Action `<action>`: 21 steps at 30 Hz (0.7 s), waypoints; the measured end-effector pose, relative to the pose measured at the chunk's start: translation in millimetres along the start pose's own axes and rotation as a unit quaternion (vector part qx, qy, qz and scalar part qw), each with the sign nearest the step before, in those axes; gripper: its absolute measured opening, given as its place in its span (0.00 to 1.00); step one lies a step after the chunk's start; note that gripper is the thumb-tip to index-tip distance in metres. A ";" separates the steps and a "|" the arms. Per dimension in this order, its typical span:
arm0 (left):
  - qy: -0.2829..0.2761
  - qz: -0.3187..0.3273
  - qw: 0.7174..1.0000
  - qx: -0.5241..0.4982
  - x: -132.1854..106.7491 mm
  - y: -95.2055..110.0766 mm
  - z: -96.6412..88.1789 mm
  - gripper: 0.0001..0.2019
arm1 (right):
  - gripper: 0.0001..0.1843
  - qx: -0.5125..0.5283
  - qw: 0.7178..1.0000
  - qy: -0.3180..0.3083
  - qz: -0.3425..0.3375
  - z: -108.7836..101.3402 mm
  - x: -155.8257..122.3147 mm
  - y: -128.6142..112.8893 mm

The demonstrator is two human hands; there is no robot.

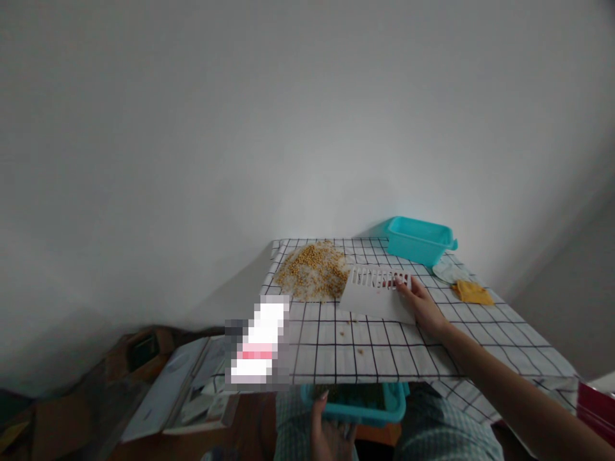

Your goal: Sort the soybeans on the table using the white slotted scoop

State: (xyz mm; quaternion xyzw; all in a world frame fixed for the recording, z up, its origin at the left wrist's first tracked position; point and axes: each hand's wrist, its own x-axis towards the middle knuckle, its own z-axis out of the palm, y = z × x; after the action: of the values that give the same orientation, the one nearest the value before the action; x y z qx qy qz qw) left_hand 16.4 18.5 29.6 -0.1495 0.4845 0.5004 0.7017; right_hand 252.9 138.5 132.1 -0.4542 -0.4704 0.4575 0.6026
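Observation:
My right hand (423,308) grips the right end of a white slotted plastic board (377,301) at the middle of the table, its slots along the far edge. Left of the board, a heap of yellow beans mixed with pale grains (312,272) is spread on the black-and-white checked tablecloth (317,358). Low in the view, my left hand (327,438) holds the near side of a teal plastic basin (362,413), thumb over the rim. The basin is over my lap, partly under the table edge; its dark contents are unclear.
A second teal basin (418,240) stands at the back right. Beside it lie a pale round item (449,270) and a folded yellow cloth (473,292). A pixelated patch covers the table's left edge. Boxes and white panels (166,390) are on the floor at left.

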 end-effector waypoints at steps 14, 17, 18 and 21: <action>-0.023 -0.039 0.999 -0.023 0.3 3.6 -17.1 0.09 | 0.16 0.031 0.990 -0.088 0.106 8.5 -44.2 -11.5; -0.026 -0.070 0.997 -0.018 0.2 4.6 -22.7 0.11 | 0.15 0.042 0.988 -0.093 0.118 8.0 -62.3 -12.6; -0.022 -0.071 0.997 -0.012 0.5 3.9 -23.7 0.11 | 0.15 0.035 0.988 -0.095 0.114 7.0 -67.9 -12.5; -0.002 -0.044 0.999 0.001 2.0 -0.1 -25.1 0.12 | 0.15 -0.001 0.988 -0.107 0.110 1.8 -82.2 -12.3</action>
State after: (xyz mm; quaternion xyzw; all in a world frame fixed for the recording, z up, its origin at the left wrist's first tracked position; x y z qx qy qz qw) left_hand 3.2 2.1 15.8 -0.1688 0.4764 0.4685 0.7246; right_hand 241.2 56.2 131.9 -0.4517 -0.4799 0.5668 0.4944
